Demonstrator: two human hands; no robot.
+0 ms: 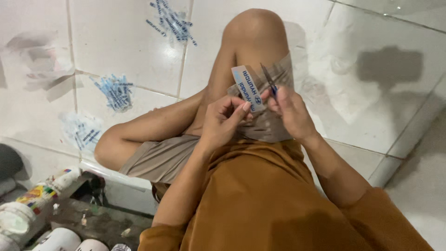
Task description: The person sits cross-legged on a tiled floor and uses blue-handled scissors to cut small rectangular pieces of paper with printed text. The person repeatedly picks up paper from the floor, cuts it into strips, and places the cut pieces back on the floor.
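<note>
I sit on a white tiled floor with my knees bent. My left hand pinches the lower end of a narrow grey sticker strip with blue printing, held upright over my lap. My right hand grips a slim dark blade tool with a blue handle. Its point rises beside the strip's right edge. Both hands meet close together above my beige shorts.
Heaps of small blue-printed stickers lie on the tiles: one heap at the top centre, one at the left, one lower left. Clear plastic sheets lie far left. Bottles and jars crowd the bottom-left corner.
</note>
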